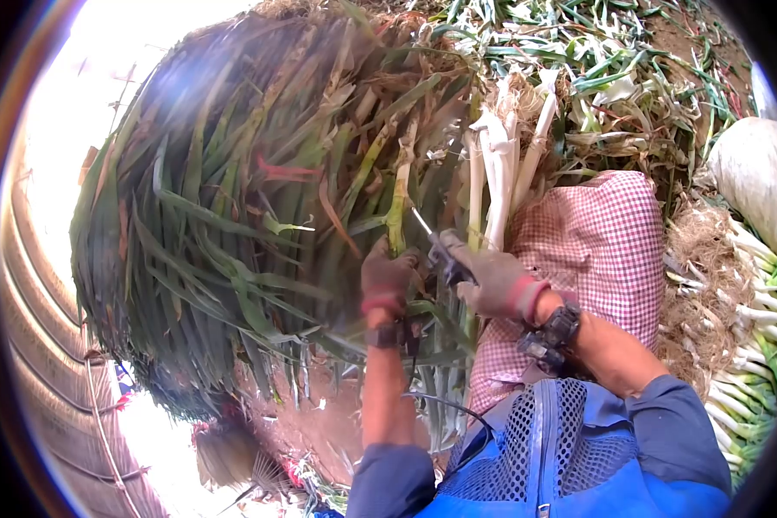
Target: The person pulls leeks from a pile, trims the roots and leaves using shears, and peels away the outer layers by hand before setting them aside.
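Observation:
My left hand (387, 274), in a dark glove with a red cuff, is closed around the green part of a leek stalk (400, 194) beside a large heap of leeks (233, 190). Just to its right, my right hand (490, 281), gloved the same way, is closed on a small dark-handled tool (445, 256) with a thin metal tip pointing up and left toward the stalk. White leek stems (497, 164) stand just beyond my right hand. Both wrists carry dark strapped devices.
A red-and-white checked cushion or sack (596, 233) lies right of my hands. Trimmed leeks with roots (751, 371) line the far right, near a pale sack (751, 160). Loose leaves (596, 52) cover the ground at the top. A ribbed curved wall (52, 371) is at left.

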Action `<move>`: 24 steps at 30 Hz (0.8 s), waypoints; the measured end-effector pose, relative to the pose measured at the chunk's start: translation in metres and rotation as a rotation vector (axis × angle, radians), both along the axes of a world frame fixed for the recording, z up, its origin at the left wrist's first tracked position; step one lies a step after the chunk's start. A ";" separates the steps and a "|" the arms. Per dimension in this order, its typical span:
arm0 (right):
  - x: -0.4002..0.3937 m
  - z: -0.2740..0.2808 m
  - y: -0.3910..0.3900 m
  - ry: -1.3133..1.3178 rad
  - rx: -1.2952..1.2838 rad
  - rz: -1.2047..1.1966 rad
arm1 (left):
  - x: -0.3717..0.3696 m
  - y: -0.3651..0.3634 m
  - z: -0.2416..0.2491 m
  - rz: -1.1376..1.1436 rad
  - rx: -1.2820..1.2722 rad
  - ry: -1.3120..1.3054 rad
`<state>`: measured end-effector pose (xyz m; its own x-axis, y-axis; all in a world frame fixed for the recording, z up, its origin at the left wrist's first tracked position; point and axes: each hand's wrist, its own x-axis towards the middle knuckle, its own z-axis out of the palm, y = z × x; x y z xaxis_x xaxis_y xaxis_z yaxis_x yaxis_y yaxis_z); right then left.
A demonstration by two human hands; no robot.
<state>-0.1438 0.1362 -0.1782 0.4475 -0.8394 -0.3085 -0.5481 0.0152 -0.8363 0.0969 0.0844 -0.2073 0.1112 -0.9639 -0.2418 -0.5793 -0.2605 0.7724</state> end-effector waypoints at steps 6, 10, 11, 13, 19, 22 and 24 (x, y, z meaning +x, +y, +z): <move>-0.002 0.014 0.010 0.003 -0.012 0.114 | 0.005 -0.001 -0.011 0.038 0.043 0.085; -0.003 -0.013 0.005 -0.122 -0.181 -0.038 | 0.000 0.002 -0.013 0.030 -0.011 0.107; -0.008 0.004 0.006 -0.064 -0.081 0.019 | -0.002 0.002 -0.011 0.021 -0.004 0.087; -0.011 0.025 -0.004 -0.024 -0.002 0.025 | -0.011 0.002 0.003 0.018 0.018 0.055; -0.002 0.006 -0.061 0.058 -0.077 -0.114 | -0.012 0.015 -0.009 0.020 0.046 0.093; -0.007 0.016 -0.083 0.144 -0.034 -0.176 | -0.026 0.028 0.001 0.031 0.082 0.083; -0.012 0.008 -0.086 0.127 -0.114 -0.200 | -0.028 0.037 -0.001 0.030 0.053 0.101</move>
